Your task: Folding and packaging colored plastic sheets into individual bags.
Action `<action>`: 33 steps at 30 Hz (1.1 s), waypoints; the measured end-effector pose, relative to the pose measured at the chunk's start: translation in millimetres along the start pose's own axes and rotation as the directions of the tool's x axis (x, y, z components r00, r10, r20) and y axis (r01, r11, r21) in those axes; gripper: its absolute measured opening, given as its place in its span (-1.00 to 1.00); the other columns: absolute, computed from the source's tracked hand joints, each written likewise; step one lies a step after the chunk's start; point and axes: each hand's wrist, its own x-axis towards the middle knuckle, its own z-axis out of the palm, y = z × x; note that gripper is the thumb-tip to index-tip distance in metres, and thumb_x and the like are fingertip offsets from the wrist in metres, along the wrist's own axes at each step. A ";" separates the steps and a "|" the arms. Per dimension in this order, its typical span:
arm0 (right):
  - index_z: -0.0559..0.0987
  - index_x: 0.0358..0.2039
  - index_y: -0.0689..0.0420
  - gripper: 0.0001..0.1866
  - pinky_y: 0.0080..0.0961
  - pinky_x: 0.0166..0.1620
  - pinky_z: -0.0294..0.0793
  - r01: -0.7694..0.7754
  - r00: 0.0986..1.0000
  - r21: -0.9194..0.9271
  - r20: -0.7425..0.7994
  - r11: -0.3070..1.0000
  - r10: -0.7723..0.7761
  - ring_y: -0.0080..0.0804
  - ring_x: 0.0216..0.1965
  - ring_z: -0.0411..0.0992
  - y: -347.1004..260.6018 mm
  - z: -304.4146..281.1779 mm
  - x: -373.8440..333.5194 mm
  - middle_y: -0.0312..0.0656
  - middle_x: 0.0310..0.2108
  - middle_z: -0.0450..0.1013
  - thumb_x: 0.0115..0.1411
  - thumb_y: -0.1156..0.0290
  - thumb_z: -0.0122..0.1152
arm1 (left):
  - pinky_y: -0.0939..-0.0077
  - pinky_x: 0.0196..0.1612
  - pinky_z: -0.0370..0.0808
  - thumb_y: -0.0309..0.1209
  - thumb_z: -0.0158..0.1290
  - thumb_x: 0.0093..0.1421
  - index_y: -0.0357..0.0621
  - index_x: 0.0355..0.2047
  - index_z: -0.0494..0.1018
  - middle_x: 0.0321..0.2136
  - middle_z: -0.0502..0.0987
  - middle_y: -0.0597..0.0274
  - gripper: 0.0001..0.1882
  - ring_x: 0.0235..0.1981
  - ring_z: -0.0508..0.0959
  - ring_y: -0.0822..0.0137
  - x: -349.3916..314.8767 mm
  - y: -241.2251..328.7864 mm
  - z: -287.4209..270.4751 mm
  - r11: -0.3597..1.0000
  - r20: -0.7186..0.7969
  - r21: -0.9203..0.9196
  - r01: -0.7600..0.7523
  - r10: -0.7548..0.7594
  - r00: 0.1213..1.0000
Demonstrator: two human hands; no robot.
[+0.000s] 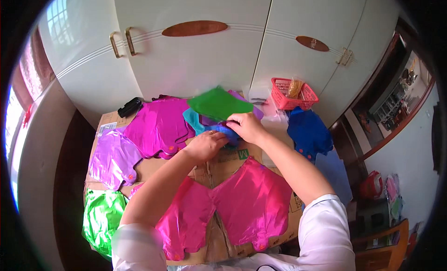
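My two hands meet near the far middle of a cardboard-covered work surface (191,166). My left hand (207,145) has its fingers closed at the edge of a crumpled blue shiny piece (228,135). In a pinch, my right hand (246,126) grips the same blue piece from the right; a thin dark strand or edge shows at its fingertips. Just beyond them is a green sheet-like piece (219,103), blurred and seemingly raised. A turquoise piece (193,121) lies by my left fingers. Whatever is between my fingertips is partly hidden.
Flat foil pieces lie around: magenta (158,124), lilac (114,157), bright green (102,219), pink (253,201) and dark blue (308,131). At the back are a black case (130,107) and a red plastic basket (294,101) holding a bag. White cabinets (195,61) stand behind.
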 end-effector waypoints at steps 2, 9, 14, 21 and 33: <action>0.64 -0.32 0.13 -0.83 -0.29 -0.29 0.49 -0.041 0.999 0.023 0.029 0.999 0.040 -0.09 -0.35 0.53 7.1 6.2 -7.1 -0.02 -0.39 0.55 0.09 0.35 0.23 | 0.27 -0.07 0.49 -0.49 0.02 0.08 -0.15 -0.18 0.53 -0.15 0.54 0.14 -0.73 -0.15 0.55 0.12 -1.8 1.8 2.2 0.992 -0.051 -0.111 0.063 -0.069 0.996; 0.62 -0.26 0.18 -0.76 -0.33 -0.23 0.49 -0.153 0.988 0.102 0.045 0.983 0.149 -0.16 -0.30 0.56 20.8 6.5 -10.0 0.01 -0.34 0.56 0.10 0.32 0.25 | 0.32 -0.21 0.52 -0.50 0.14 0.05 -0.25 -0.32 0.58 -0.37 0.59 0.06 -0.84 -0.31 0.58 0.10 7.2 -1.4 -3.5 0.861 -0.073 -0.438 0.258 -0.320 0.945; 0.61 -0.20 0.17 -0.74 -0.36 -0.19 0.48 -0.137 0.990 0.203 0.014 0.970 0.137 -0.28 -0.28 0.56 25.8 8.6 -12.3 -0.01 -0.31 0.57 0.10 0.35 0.27 | 0.36 -0.30 0.50 -0.46 0.16 0.11 -0.29 -0.30 0.57 -0.45 0.59 0.03 -0.83 -0.43 0.58 0.15 12.3 -5.1 -8.3 0.727 0.031 -0.544 0.418 -0.480 0.877; 0.59 -0.13 0.17 -0.69 -0.43 -0.14 0.47 -0.234 0.971 0.241 0.096 0.942 0.217 -0.43 -0.24 0.53 33.6 6.7 -10.6 -0.08 -0.26 0.59 0.11 0.35 0.27 | 0.33 -0.31 0.50 -0.38 0.19 0.08 -0.27 -0.34 0.56 -0.46 0.58 0.02 -0.79 -0.44 0.59 0.13 29.1 2.5 -14.7 0.678 0.090 -0.452 0.580 -0.612 0.785; 0.59 -0.15 0.16 -0.68 -0.39 -0.09 0.45 -0.241 0.970 0.226 0.059 0.944 0.234 -0.31 -0.21 0.54 29.8 10.3 -13.7 -0.08 -0.27 0.58 0.05 0.37 0.30 | 0.25 -0.08 0.41 -0.40 0.12 0.01 -0.09 -0.23 0.50 -0.33 0.52 0.18 -0.74 -0.21 0.51 0.12 42.6 1.8 -11.0 0.958 -0.237 0.063 0.281 -0.260 0.936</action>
